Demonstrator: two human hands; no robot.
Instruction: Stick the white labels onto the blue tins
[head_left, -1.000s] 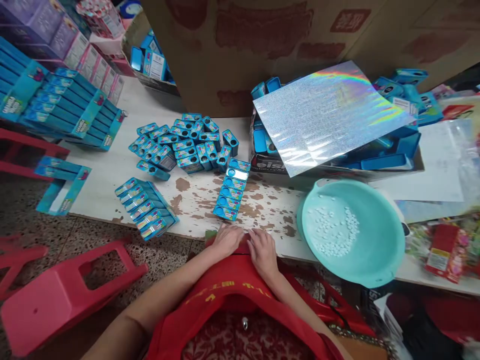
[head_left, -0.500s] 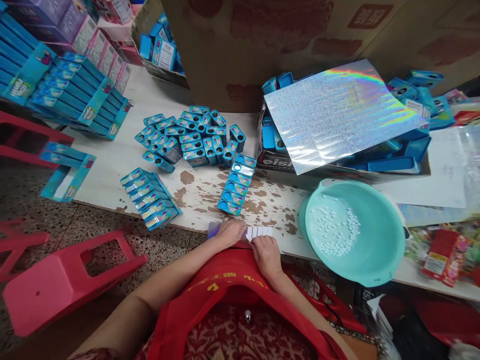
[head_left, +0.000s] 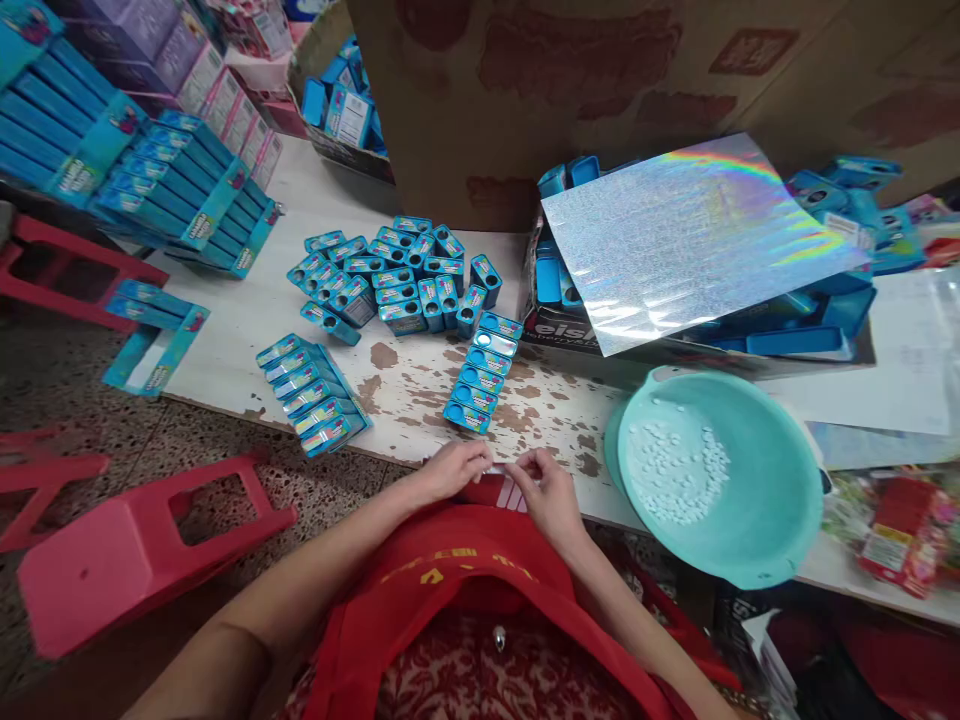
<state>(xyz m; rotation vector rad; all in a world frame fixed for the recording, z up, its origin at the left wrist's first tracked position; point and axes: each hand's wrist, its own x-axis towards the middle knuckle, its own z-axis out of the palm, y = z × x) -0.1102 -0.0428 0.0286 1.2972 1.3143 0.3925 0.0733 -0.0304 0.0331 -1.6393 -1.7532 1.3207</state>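
Compared with half a second ago, the left hand (head_left: pixel 452 470) and right hand (head_left: pixel 551 497) are turned inward, and the pale striped sheet (head_left: pixel 511 497) sits closer to the red apron (head_left: pixel 491 560), just off the near edge of the worn white table (head_left: pixel 409 405). Fingers and thumbs on both hands are pinched around what looks like the sheet's thin edge; the exact grip is too small to tell. An uneven pull might crease or tear it, and a loose pinch might drop it toward the lap. Counted: two hands, one striped sheet, one upright row of six blue boxes (head_left: pixel 481 380), one bundle (head_left: pixel 307 395) with six box ends showing, one turquoise basin (head_left: pixel 772 480), and one shiny silver sheet (head_left: pixel 697 240). White pellets (head_left: pixel 679 510) in the basin are too many to count.
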